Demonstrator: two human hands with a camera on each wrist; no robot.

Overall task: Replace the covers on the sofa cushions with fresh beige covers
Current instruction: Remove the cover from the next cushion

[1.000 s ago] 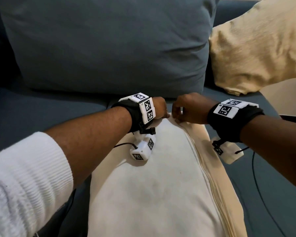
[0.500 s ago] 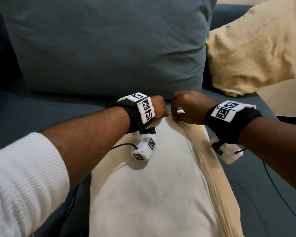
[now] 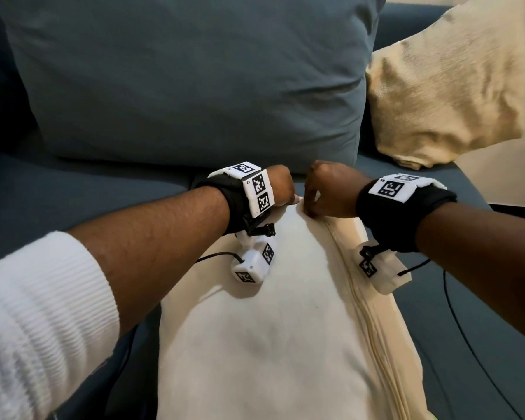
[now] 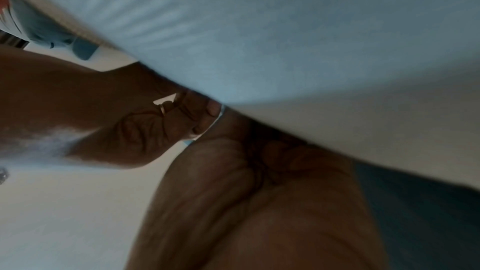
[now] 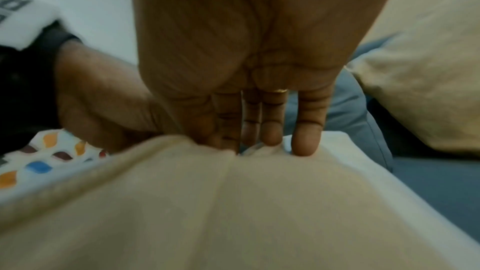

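A white cushion [image 3: 270, 344] lies on the sofa seat, with a beige cover [image 3: 376, 313] and its zip [image 3: 355, 286] along its right side. Both hands meet at the cushion's far corner. My left hand [image 3: 282, 189] has curled fingers that grip the fabric at that corner; its fingertips are hidden. My right hand [image 3: 325, 192] pinches the beige cover's edge next to it. In the right wrist view, the right hand [image 5: 233, 145] points its fingertips [image 5: 303, 143] down into the beige cover [image 5: 233, 213]. The left wrist view shows the curled left hand [image 4: 272, 171] touching the ringed right hand [image 4: 145, 130].
A large blue-grey back cushion [image 3: 179, 80] stands right behind the hands. A cushion in a beige cover [image 3: 443, 95] leans at the back right. Blue sofa seat [image 3: 73, 192] lies to both sides. A black cable [image 3: 467, 344] trails at the right. Patterned fabric [image 5: 39, 161] shows at the left.
Both hands stay at the cushion's far corner. The right hand has edged slightly left, closer to the left hand.
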